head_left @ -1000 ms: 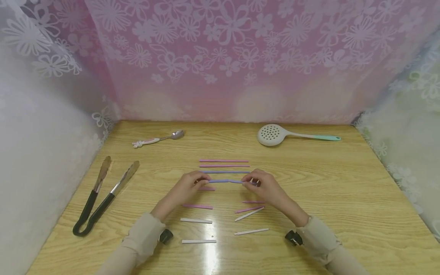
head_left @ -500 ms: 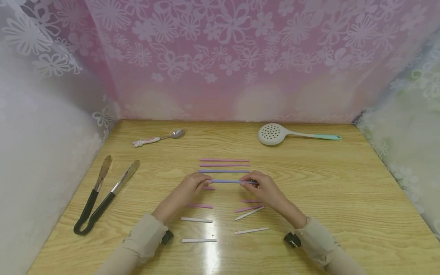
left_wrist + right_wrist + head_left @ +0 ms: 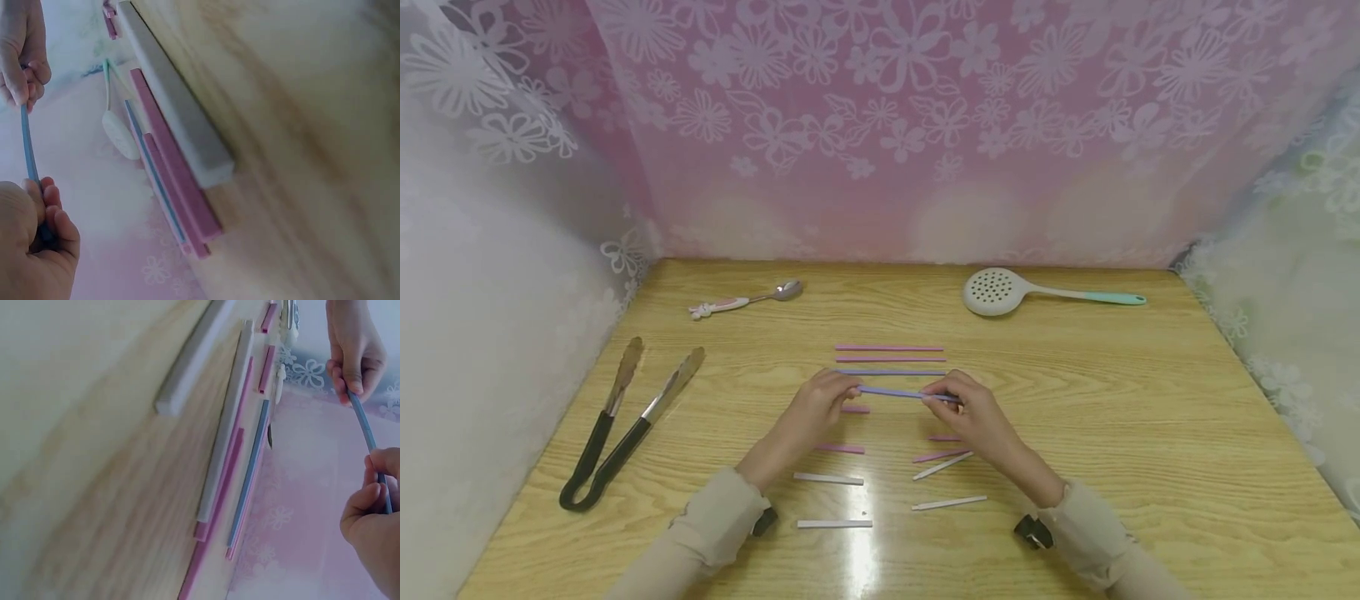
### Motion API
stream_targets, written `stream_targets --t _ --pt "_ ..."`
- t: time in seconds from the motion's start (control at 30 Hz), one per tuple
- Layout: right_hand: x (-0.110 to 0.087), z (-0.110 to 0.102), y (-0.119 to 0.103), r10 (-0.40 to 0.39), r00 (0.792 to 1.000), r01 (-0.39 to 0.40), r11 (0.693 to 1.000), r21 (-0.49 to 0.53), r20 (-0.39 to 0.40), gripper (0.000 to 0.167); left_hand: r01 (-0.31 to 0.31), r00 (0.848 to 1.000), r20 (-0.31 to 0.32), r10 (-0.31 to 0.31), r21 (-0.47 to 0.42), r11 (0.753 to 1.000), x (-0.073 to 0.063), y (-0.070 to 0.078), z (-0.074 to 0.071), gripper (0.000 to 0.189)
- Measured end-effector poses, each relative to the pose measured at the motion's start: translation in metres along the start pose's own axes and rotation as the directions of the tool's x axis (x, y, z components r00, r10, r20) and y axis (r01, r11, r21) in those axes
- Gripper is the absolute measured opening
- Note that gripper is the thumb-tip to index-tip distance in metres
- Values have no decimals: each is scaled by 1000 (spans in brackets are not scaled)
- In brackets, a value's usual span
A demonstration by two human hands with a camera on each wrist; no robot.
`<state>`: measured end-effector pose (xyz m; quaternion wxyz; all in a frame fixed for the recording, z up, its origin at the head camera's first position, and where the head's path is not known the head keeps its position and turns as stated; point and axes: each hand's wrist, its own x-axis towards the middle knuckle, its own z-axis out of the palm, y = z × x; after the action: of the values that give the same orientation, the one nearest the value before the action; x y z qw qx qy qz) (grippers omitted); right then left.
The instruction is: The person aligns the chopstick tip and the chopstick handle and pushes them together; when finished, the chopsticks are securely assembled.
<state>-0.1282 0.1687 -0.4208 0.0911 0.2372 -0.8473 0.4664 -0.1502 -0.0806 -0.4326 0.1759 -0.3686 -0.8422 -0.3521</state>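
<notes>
While a left hand (image 3: pixel 820 402) and a right hand (image 3: pixel 976 410) hold it above the wood-grain tabletop (image 3: pixel 1150 400), a slender periwinkle-blue stick (image 3: pixel 891 392) looks straight and evenly thin. Its long axis runs crosswise, left to right, the right end sitting slightly lower in the head view. At the left, thumb and fingers pinch its left end; a bare stretch spans the gap; at the right, thumb and fingers pinch it near the other end. A second blue stick (image 3: pixel 891 372) lies just beyond, nearly parallel.

12 sticks (image 3: pixel 891 392), 3 utensils (image 3: pixel 992 292)
</notes>
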Motion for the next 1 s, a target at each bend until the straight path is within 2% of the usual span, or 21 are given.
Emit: stream_targets --t 0.1,0.2,0.37,0.43,0.53,0.63,0.83,1.0 --pt "-1 2 1 -51 998 50 999 -22 -28 4 -24 999 -26 25 27 999 2 2 0 13" --pt "-1 4 2 -96 994 94 994 -52 -46 5 -31 999 -17 32 47 998 2 3 -2 13" --pt "1 3 5 -138 990 138 988 -71 -1 8 20 997 79 -23 37 999 1 1 -7 16" --pt "4 1 6 -121 992 123 990 -62 43 10 79 988 132 -80 10 997 2 -1 -9 16" --pt "8 -4 9 -57 992 61 998 -33 110 18 172 968 193 -162 -34 985 3 -5 -11 19" --pt "13 -9 11 -1 989 6 1000 -29 150 26 241 951 215 -223 -62 969 5 -10 -12 23" --pt "22 -13 19 21 996 -10 992 -127 86 15 297 935 226 -274 -72 952 7 -14 -15 23" --pt "23 -13 31 95 993 -80 981 -176 75 6 379 897 262 -356 -38 925 6 -14 -13 17"
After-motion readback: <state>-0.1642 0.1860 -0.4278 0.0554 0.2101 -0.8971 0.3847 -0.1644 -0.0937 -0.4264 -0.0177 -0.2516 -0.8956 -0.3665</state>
